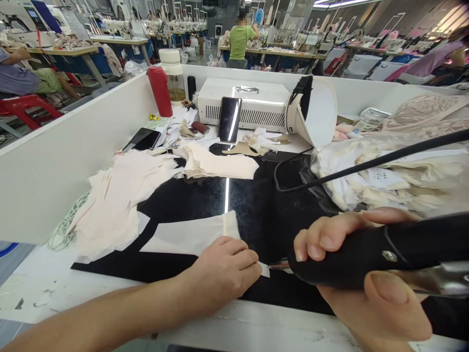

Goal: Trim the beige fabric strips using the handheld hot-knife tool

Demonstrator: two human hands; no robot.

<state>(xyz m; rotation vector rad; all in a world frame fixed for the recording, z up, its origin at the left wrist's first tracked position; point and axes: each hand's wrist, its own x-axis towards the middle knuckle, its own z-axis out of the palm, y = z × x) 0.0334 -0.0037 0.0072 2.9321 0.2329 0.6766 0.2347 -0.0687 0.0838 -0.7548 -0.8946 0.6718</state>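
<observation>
My left hand (227,269) has its fingers curled together and pressed down on the right end of a pale fabric piece (186,237). A cream band runs across that end of the piece. A small white strip end (264,269) sticks out past my left fingertips. My right hand (388,308) is wrapped around a black corded handheld tool (340,254) with a thin metal tip (280,265). The tip points left and meets or nearly meets the strip end; I cannot tell if they touch. What lies under my left fingers is hidden.
Cut fabric pieces (124,195) lie left on the black work surface (252,230), and a stack (220,164) lies behind. Further back are a white vented box (245,100), phone (230,120) and red bottle (159,93). A cable (384,159) crosses before a bag (384,181).
</observation>
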